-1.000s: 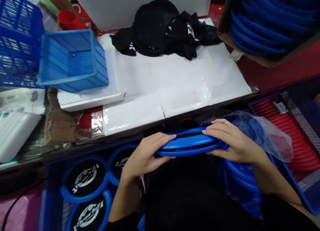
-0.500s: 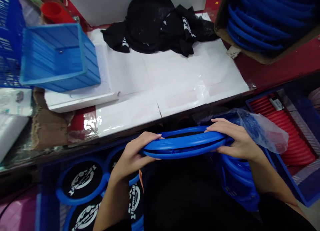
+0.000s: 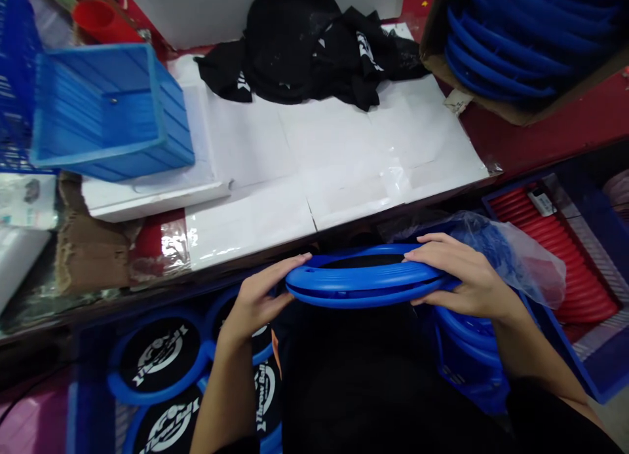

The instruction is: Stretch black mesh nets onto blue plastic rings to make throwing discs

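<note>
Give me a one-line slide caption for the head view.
Left hand and right hand hold a blue double-rimmed ring at opposite sides, near black-centred "Throw Ball" discs.

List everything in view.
Held piece: one, blue and black, centre
Printed discs: at least four, black and blue, lower left
Cloth pieces: count unclear, black, top centre
Open bin: one, blue, upper left
Round container: one, red, top left
Carton: one, brown, top right
Nested rims: many, blue, carton and lower right
Ribbed stack: one, red, right
Plastic bag: one, clear, right
Crates: at least three, blue, both sides
Left hand: one, piece's left edge
Right hand: one, piece's right edge
</note>
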`<state>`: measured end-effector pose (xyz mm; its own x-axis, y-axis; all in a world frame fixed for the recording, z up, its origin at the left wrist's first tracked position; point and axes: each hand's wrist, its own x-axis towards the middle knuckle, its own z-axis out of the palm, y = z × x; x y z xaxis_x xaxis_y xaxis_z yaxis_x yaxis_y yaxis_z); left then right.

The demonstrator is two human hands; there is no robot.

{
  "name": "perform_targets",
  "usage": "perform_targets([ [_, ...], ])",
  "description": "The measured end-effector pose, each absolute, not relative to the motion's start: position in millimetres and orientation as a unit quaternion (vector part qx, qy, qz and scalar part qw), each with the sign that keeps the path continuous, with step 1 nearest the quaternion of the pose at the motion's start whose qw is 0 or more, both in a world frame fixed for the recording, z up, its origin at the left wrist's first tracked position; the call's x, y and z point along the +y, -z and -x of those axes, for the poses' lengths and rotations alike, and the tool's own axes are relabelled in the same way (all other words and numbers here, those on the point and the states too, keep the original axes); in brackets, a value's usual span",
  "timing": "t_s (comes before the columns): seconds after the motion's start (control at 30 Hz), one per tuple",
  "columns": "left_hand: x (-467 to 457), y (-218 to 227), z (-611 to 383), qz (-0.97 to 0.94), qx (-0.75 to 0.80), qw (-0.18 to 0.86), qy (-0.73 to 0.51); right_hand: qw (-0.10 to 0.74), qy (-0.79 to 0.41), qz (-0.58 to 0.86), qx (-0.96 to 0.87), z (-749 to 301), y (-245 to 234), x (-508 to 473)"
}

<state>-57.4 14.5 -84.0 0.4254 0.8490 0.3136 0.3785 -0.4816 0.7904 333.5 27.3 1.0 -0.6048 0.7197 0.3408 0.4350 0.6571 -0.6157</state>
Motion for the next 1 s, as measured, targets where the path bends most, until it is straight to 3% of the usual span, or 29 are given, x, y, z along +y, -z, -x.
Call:
perform_targets([
  [0.13, 12, 61, 57, -0.809, 0.381, 0.290, -0.341, 0.263, -0.250, 0.347, -0.865, -341, -10, 26],
  [0.4, 4, 32, 51, -0.851, 0.353, 0.199, -0.334, 0.327, -0.263, 0.356, -0.835, -346, 1, 26],
  [0.7, 6, 19, 45, -0.846, 0.391, 0.253, -0.261, 0.318, -0.275, 0.353, -0.836, -332, 11, 28],
  [1.0, 7, 20, 12, -0.845, 0.341, 0.242, -0.333, 0.283, -0.249, 0.319, -0.869, -328, 7, 33],
])
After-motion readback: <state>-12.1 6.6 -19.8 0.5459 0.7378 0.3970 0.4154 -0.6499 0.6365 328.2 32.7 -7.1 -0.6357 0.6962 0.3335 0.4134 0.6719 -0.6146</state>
